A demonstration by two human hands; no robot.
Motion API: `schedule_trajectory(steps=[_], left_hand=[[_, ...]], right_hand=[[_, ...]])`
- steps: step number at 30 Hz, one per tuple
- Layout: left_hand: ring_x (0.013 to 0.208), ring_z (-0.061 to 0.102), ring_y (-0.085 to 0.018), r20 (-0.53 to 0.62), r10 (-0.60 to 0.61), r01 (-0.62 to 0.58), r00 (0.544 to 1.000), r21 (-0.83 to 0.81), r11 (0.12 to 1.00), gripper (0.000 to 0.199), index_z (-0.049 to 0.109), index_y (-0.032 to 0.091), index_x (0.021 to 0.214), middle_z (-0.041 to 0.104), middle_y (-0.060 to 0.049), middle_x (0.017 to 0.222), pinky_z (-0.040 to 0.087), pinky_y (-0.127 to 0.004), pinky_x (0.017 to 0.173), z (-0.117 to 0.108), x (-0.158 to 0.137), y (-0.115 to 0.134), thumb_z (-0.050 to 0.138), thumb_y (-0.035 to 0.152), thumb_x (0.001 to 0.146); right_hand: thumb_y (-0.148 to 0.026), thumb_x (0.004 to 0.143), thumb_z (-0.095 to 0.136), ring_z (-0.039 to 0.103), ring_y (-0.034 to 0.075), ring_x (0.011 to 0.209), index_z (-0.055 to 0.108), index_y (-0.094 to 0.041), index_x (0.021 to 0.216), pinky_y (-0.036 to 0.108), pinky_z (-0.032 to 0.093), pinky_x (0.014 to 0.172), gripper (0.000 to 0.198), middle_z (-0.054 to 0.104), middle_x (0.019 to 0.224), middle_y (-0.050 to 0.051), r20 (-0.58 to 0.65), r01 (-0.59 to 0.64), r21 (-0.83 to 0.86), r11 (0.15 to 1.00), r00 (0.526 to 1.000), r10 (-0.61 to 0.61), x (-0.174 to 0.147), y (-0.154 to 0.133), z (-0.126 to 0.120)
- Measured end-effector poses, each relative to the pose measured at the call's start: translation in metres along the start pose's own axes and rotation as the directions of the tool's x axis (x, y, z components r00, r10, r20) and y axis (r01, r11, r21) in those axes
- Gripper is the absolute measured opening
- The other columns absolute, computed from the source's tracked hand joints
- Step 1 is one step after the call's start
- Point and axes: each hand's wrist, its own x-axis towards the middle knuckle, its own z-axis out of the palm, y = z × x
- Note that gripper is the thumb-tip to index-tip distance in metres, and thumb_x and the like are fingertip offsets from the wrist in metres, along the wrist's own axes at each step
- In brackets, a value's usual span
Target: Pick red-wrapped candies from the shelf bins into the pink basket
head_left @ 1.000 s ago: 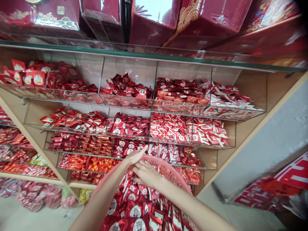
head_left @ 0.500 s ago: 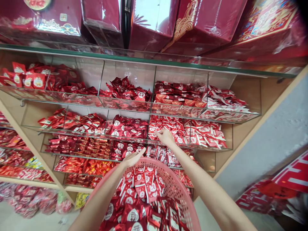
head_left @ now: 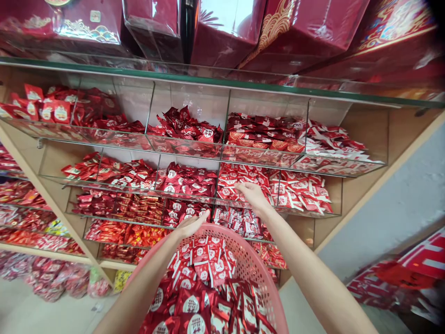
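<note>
A pink plastic basket [head_left: 248, 260] stands in front of me, filled with red packets [head_left: 208, 262] with white round labels and darker red packets [head_left: 194, 304]. My left hand [head_left: 191, 226] lies at the basket's far rim, its fingers stretched out and holding nothing visible. Over the front of a second-row glass bin [head_left: 215, 202] is my right hand [head_left: 255, 195], fingers curled together. Red and white packets [head_left: 243, 175] lie right behind its fingertips; whether it pinches one is hidden.
Glass dividers [head_left: 225, 120] split the shelves into bins of red packets. Large dark red boxes [head_left: 306, 28] stand on the glass shelf [head_left: 194, 76] above. A wooden side panel [head_left: 375, 185] and grey wall [head_left: 410, 185] border the right. Bagged goods [head_left: 48, 278] sit at floor level on the left.
My right hand has shifted a little to the right along the bin. The left hand stays at the basket rim. The view has moved slightly.
</note>
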Motion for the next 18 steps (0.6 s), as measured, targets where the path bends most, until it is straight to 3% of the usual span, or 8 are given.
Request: schedule_trajectory(steps=[2,4,7,9,13,18], left_hand=[[0.119,0.039,-0.031,0.0,-0.016,0.016,1.0,-0.005,1.0,0.09,0.057,0.022,0.116,0.049,-0.011,0.125,0.03,-0.042,0.095,0.001,0.001,0.0,0.006,0.079,0.068],[0.12,0.038,-0.031,0.008,-0.008,0.008,1.0,-0.019,1.0,0.09,0.056,0.022,0.117,0.047,-0.011,0.127,0.029,-0.042,0.097,0.002,0.003,-0.001,0.007,0.079,0.067],[0.121,0.037,-0.031,0.014,0.015,-0.014,1.0,-0.035,0.999,0.088,0.055,0.023,0.118,0.047,-0.01,0.128,0.027,-0.042,0.098,0.004,0.007,-0.003,0.009,0.079,0.068],[0.118,0.04,-0.031,0.016,0.029,-0.028,0.999,-0.038,0.999,0.086,0.058,0.024,0.115,0.05,-0.008,0.125,0.029,-0.041,0.096,0.006,0.009,-0.004,0.009,0.078,0.069],[0.104,0.053,-0.028,0.023,0.06,-0.059,0.998,-0.034,0.998,0.084,0.066,0.021,0.097,0.063,-0.007,0.106,0.038,-0.036,0.088,0.01,0.014,-0.004,0.008,0.076,0.07],[0.101,0.054,-0.028,0.018,0.067,-0.066,0.998,-0.026,0.997,0.083,0.066,0.019,0.095,0.064,-0.007,0.101,0.039,-0.034,0.084,0.012,0.016,-0.004,0.009,0.076,0.071]], right_hand=[[-0.043,0.066,0.061,0.048,0.008,0.054,0.054,-0.016,0.06,0.021,0.038,0.054,0.028,0.057,0.059,-0.002,0.027,-0.045,0.152,0.987,0.999,0.041,-0.027,0.002,-0.005],[-0.042,0.065,0.065,0.053,0.009,0.057,0.056,-0.016,0.066,0.021,0.04,0.055,0.027,0.062,0.066,0.0,0.131,-0.176,0.34,0.924,0.982,0.139,-0.057,0.01,-0.002],[-0.038,0.065,0.068,0.061,0.012,0.067,0.058,-0.016,0.075,0.024,0.046,0.063,0.026,0.067,0.077,0.005,0.342,-0.445,0.487,0.751,0.889,0.304,-0.098,0.032,0.015],[-0.034,0.062,0.071,0.063,0.013,0.071,0.059,-0.015,0.076,0.025,0.047,0.068,0.026,0.068,0.077,0.006,0.413,-0.561,0.529,0.637,0.826,0.384,-0.116,0.046,0.031],[-0.027,0.057,0.074,0.064,0.014,0.073,0.058,-0.014,0.069,0.026,0.048,0.073,0.025,0.069,0.078,0.007,0.412,-0.625,0.594,0.506,0.777,0.476,-0.129,0.064,0.062],[-0.028,0.058,0.073,0.063,0.013,0.069,0.054,-0.016,0.064,0.028,0.05,0.068,0.023,0.068,0.074,0.005,0.307,-0.619,0.6,0.507,0.763,0.568,-0.129,0.076,0.092]])
